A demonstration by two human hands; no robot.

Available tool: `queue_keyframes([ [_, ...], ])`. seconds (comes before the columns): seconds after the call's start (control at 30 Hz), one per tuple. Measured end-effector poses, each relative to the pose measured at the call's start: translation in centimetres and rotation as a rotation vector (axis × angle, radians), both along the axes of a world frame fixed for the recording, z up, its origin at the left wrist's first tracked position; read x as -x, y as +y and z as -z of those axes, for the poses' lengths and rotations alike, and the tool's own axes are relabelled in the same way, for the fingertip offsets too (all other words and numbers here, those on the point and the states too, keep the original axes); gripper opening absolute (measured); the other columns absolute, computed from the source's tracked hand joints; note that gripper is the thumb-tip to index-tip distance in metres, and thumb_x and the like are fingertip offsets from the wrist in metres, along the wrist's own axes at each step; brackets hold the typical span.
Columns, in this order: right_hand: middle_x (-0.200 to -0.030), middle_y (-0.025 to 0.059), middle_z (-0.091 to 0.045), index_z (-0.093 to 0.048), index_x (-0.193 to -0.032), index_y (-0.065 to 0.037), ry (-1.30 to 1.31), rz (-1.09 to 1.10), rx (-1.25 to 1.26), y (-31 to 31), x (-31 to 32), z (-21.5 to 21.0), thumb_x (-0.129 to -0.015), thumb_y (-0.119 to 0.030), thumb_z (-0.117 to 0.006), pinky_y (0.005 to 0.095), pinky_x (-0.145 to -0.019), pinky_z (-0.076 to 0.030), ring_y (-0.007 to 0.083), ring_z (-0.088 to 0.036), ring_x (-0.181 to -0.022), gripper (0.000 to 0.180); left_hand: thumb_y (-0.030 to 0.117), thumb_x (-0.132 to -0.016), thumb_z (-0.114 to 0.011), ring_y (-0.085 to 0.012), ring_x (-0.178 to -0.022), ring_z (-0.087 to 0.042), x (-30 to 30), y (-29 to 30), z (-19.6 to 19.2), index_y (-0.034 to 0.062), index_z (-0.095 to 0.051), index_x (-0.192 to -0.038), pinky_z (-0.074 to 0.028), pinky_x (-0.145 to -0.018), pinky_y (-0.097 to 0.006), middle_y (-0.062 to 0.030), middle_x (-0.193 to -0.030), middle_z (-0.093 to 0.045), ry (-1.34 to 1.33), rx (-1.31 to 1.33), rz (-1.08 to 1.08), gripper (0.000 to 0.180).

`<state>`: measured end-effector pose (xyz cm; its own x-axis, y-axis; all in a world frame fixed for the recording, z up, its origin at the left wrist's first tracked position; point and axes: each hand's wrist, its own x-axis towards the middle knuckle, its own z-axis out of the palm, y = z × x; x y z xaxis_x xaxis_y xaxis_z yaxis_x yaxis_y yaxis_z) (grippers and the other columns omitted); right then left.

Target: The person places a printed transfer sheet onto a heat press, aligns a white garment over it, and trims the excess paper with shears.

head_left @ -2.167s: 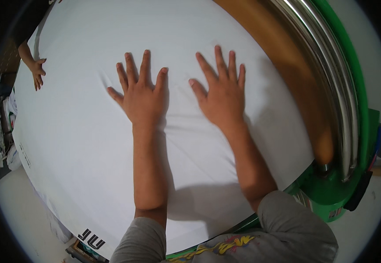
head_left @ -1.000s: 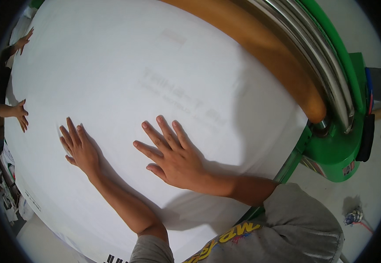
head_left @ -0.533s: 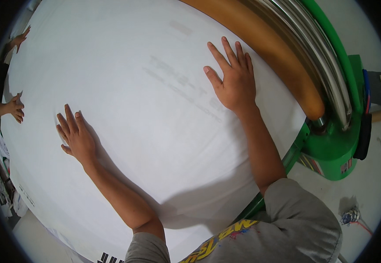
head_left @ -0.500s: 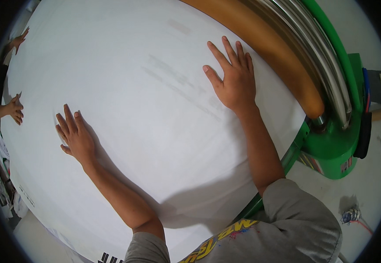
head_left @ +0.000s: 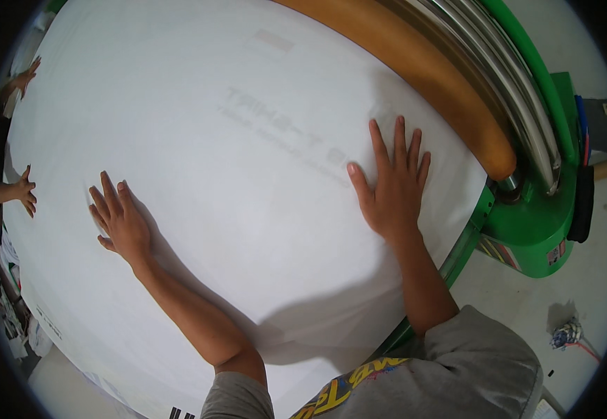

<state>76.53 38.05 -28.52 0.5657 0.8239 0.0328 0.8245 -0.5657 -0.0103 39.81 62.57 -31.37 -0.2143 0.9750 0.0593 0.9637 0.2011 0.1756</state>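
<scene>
A wide white sheet (head_left: 199, 140) covers the surface before me, with faint print showing through it in mirror image. My left hand (head_left: 123, 220) lies on the sheet left of the middle, its fingers spread and holding nothing. Farther right, my right hand (head_left: 393, 188) rests with fingers apart, near the long orange-brown roller (head_left: 450, 101) at the far right. That roller runs along the sheet's edge and is apart from my fingertips. Dark bars of print (head_left: 181, 413) show at the bottom edge.
A co-worker's hands (head_left: 20, 192) reach over the sheet at the far left. Metal rollers (head_left: 527, 133) sit in a green machine frame (head_left: 527, 230) on the right. A bundled cloth-like object (head_left: 565, 334) lies on the floor at lower right, beside a red cord.
My right hand has slid toward me and a little right, away from the roller. My left hand has stayed nearly in place. The show-through print looks sharper now.
</scene>
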Motion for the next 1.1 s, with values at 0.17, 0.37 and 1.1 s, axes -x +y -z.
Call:
queue_keyframes([
  [0.17,-0.166,0.0251,-0.048,-0.056,-0.160,-0.010,0.027,-0.116,-0.049,-1.7,1.3,-1.9,-0.105,-0.050,-0.069,0.0668,-0.127,-0.031,0.0532,-0.040,-0.155,0.070,0.073,-0.114,-0.030,-0.0269,-0.175,-0.013,-0.5,0.0,-0.2,0.0467,-0.035,-0.175,-0.003,-0.133,-0.073,0.0025,-0.189,-0.021,0.013,-0.004,-0.006,0.067],
  [0.37,-0.114,0.0131,-0.075,-0.078,-0.113,-0.005,0.131,-0.230,-0.488,8.1,0.6,-3.5,-0.100,-0.032,-0.080,0.0560,-0.108,-0.048,0.0357,-0.068,-0.122,0.030,0.072,-0.114,-0.030,-0.0267,-0.174,-0.014,0.0,-0.3,-0.2,0.0471,-0.035,-0.175,-0.004,-0.134,-0.073,0.0033,-0.188,-0.021,0.030,0.003,-0.029,0.066],
  [1.1,-0.184,0.0242,-0.023,-0.039,-0.176,-0.028,0.178,-0.283,-0.213,12.8,8.3,1.7,-0.113,-0.058,-0.050,0.0703,-0.135,-0.006,0.0510,-0.014,-0.170,0.071,0.046,-0.113,-0.063,-0.0285,-0.171,-0.028,-3.5,0.7,-1.0,0.0403,-0.052,-0.167,-0.011,-0.132,-0.071,-0.0005,-0.182,-0.040,0.024,-0.314,0.308,0.056],
])
